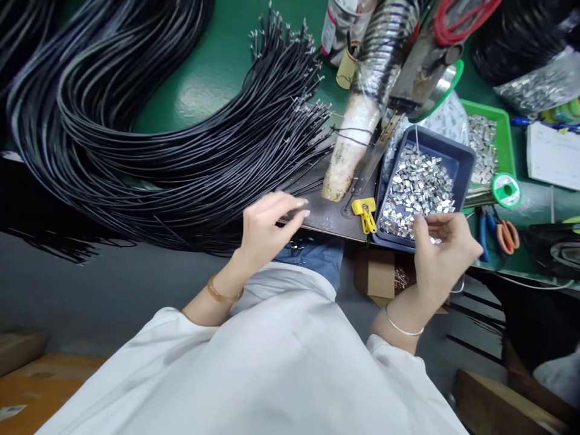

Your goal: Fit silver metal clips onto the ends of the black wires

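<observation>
My left hand [272, 226] hovers at the table's front edge, beside the thick bundle of black cables [190, 163]. Its fingers and thumb point right, a little apart, and no object shows between them. Over the front rim of a dark blue tray [463, 158] is my right hand [441, 248], with thumb and forefinger close together; whatever they may hold is too small to make out. Many small silvery metal pieces [419, 184] lie in that tray. Just left of the tray sits a yellow clip [365, 214].
A wrapped tube [351, 139] slants down to the table between the cables and the tray. Right of the tray are a green tray [506, 142], a solder spool [506, 190] and orange-handled scissors [506, 237]. A cardboard box [379, 273] stands below the table.
</observation>
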Demonstrator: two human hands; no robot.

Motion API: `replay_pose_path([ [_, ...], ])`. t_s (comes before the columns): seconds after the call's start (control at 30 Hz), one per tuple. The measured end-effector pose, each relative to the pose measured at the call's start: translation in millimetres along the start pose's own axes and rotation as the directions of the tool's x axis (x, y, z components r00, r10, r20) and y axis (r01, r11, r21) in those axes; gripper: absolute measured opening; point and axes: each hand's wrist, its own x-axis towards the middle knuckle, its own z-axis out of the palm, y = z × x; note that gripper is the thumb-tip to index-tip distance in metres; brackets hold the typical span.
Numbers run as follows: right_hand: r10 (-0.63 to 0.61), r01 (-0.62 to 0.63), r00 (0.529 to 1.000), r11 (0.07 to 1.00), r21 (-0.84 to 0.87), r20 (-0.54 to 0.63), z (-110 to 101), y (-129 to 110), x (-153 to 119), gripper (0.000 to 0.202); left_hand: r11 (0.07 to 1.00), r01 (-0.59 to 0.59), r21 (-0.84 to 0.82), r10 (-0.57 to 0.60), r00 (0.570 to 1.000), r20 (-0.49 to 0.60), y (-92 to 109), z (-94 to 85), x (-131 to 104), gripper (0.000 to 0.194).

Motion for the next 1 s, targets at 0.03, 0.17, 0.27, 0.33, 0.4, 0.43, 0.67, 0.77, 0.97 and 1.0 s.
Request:
replay_pose_path([
  [0.03, -0.02, 0.019, 1.0, 0.999, -0.033, -0.002, 3, 11, 6, 0.016, 0.99, -0.039, 0.133, 0.043, 0.999, -0.027, -4, -1.5, 6, 0.015],
  [0.17, -0.076, 0.077, 0.991, 0.997, -0.006, 0.108, 16, 36, 29, 0.018, 0.917, -0.036, 0.397, 0.037, 0.999, 0.007, -24, -2.6, 27, 0.018],
  [0.27, -0.08, 0.085, 0.978, 0.996, -0.017, 0.193, 20, 38, 42, 0.022, 0.939, -0.003, 0.343, 0.041, 0.994, -0.104, -34, -0.1, 37, 0.016],
  [0.33, -0.072, 0.085, 0.971, 0.995, -0.049, 0.229, 20, 37, 46, 0.025, 0.977, 0.056, 0.206, -0.007, 0.973, -0.231, -38, -0.1, 41, 0.013],
  [0.4, -0.095, 0.108, 0.98, 0.992, -0.069, 0.175, 20, 34, 45, 0.03, 0.991, 0.128, -0.026, -0.129, 0.919, -0.371, -37, -3.2, 43, 0.006],
  [0.43, -0.113, 0.122, 0.988, 0.989, -0.081, 0.108, 20, 32, 42, 0.031, 0.974, 0.149, -0.172, -0.21, 0.882, -0.422, -34, -5.9, 43, 0.003],
  [0.67, -0.069, 0.134, 0.96, 0.964, 0.228, -0.273, 6, -12, 5, 0.021, 0.235, 0.558, -0.796, -0.263, 0.825, 0.501, 15, -16.3, 22, 0.035],
  [0.77, 0.026, 0.036, 0.993, 0.857, 0.515, -0.111, 3, -41, -9, 0.022, 0.056, 0.711, -0.701, -0.155, 0.7, 0.697, 30, 1.4, 9, 0.033],
  [0.97, 0.007, -0.022, 1.0, 0.815, 0.579, 0.028, 16, -73, -31, 0.014, 0.18, 0.715, -0.675, -0.318, 0.692, 0.648, 30, 32.3, 4, 0.025],
  [1.0, -0.016, 0.004, 1.0, 0.824, 0.567, 0.017, 19, -74, -34, 0.011, 0.22, 0.701, -0.678, -0.343, 0.707, 0.619, 30, 34.1, 4, 0.023],
])
